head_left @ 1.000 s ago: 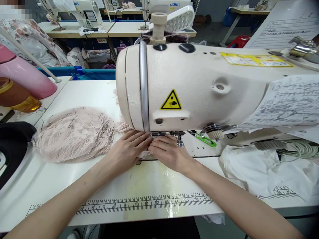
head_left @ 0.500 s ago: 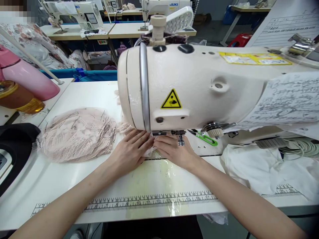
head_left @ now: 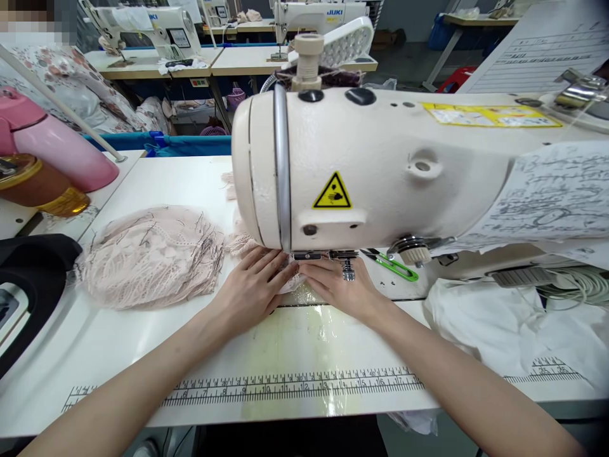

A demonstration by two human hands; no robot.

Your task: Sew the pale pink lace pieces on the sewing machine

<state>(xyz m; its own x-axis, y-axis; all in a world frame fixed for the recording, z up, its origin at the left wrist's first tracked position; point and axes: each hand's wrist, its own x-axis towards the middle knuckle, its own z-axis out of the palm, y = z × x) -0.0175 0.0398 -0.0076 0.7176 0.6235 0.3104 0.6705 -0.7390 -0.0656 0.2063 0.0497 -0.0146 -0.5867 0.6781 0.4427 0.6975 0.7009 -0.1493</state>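
A cream sewing machine (head_left: 380, 165) fills the middle of the white table. My left hand (head_left: 252, 285) lies flat, fingers stretched, on a small piece of pale pink lace (head_left: 290, 284) under the machine's head. My right hand (head_left: 340, 289) rests flat on the same piece from the right, its fingertips close to the presser foot (head_left: 311, 256). The needle area is hidden by the machine head. A heap of pink lace pieces (head_left: 152, 257) lies left of my left hand.
Green thread snips (head_left: 394, 266) lie behind my right hand. White fabric (head_left: 504, 330) is bunched at the right. A pink bottle (head_left: 61, 149) and a black object (head_left: 28, 279) stand at the left. A printed ruler (head_left: 295, 384) runs along the front edge. Other sewing tables stand behind.
Both hands have stayed pressed on the lace at the presser foot, edging slightly forward under the head. The view has shifted a little to the left.
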